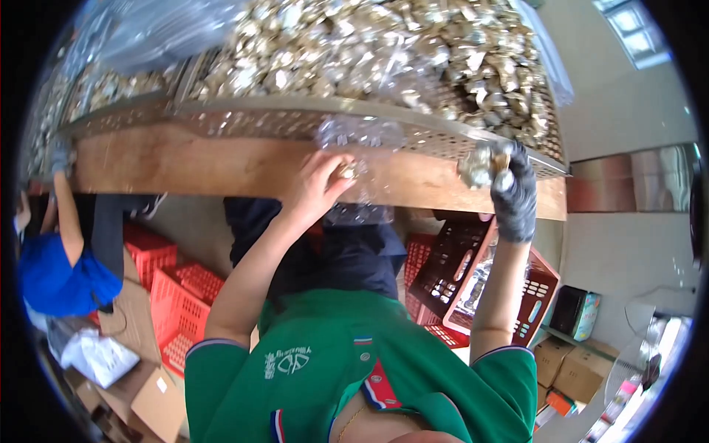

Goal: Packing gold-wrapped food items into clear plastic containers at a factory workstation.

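Observation:
My bare left hand pinches a small gold-coloured metal piece between thumb and fingers. It is over a clear plastic blister tray, which lies across the wooden table edge and overhangs towards my body. My right hand, in a dark grey glove, grips several shiny metal pieces above the table's right end. Beyond both hands, a perforated metal tray holds a big heap of similar metal pieces. Blur hides their exact shape.
Clear plastic sheeting covers part of the heap at upper left. A co-worker in a blue shirt stands at the table's far left. Red plastic crates are on the floor, with a dark red crate below my right arm. Cardboard boxes sit at right.

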A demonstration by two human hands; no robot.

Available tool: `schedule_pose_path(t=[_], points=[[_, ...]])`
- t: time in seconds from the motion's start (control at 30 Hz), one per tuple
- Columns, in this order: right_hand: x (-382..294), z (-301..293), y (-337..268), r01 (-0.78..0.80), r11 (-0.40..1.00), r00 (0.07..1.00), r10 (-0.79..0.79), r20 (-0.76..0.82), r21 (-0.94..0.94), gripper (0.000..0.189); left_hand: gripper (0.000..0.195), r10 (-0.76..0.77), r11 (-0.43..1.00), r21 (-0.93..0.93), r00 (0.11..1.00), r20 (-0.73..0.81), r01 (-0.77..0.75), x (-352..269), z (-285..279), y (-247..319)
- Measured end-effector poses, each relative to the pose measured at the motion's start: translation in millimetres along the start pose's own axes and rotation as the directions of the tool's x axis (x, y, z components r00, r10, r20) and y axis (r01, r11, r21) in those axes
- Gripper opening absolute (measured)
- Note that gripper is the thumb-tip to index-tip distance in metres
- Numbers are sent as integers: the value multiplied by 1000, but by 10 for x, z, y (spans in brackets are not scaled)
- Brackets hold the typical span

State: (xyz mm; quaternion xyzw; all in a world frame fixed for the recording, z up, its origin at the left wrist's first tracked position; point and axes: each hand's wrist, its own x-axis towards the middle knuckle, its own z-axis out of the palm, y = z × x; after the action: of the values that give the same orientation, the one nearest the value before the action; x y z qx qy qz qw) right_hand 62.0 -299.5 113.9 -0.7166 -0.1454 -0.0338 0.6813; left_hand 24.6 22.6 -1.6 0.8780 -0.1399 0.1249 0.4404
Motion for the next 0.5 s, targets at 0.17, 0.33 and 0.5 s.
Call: schedule_pose_path(t=[0.17,0.33,0.5], points=[[-508,1060,441,-13,911,981,92,-173,413,41,35,-48,995,-88,999,-10,47,-8,75,-32],[-388,1281,991,62,798,997,-72,7,-599,51,36,-44,998,-41,999,-11,43,-56,39,-7],[-19,1262,320,172,559,882,278,379,-811,65,37,-3,997,81,999,38,0,-48,35,15]])
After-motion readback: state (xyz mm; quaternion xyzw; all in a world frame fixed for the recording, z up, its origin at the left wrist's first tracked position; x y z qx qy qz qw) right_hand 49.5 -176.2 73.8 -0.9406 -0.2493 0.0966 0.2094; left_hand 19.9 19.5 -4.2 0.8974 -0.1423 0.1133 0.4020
